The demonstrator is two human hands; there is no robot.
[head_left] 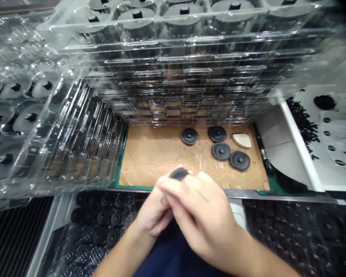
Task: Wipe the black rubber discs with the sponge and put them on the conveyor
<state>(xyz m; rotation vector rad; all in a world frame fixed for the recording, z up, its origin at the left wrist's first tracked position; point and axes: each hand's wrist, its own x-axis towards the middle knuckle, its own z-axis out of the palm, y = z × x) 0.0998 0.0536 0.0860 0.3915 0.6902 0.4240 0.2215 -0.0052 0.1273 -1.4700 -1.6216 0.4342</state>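
Note:
Near the front edge of the work surface, my left hand (152, 212) is closed around a black disc-shaped part (179, 174), of which only the far edge shows. My right hand (205, 207) lies over it, its thumb and fingers pinched together against the left hand. Whatever sits between those fingertips is hidden. Beyond my hands, a similar black disc (189, 136) with a small centre post rests on the cardboard sheet (150, 154). Several more, such as another disc (221, 151), lie grouped to its right, beside a pale wedge-shaped piece (242, 140).
Stacked clear plastic trays (184, 57) form a wall at the back, and a second tray stack (83, 127) rises on the left. A white divider (301, 142) stands at right, with small black pieces (302, 123) past it. Below the edge lies a tray of black parts (105, 217).

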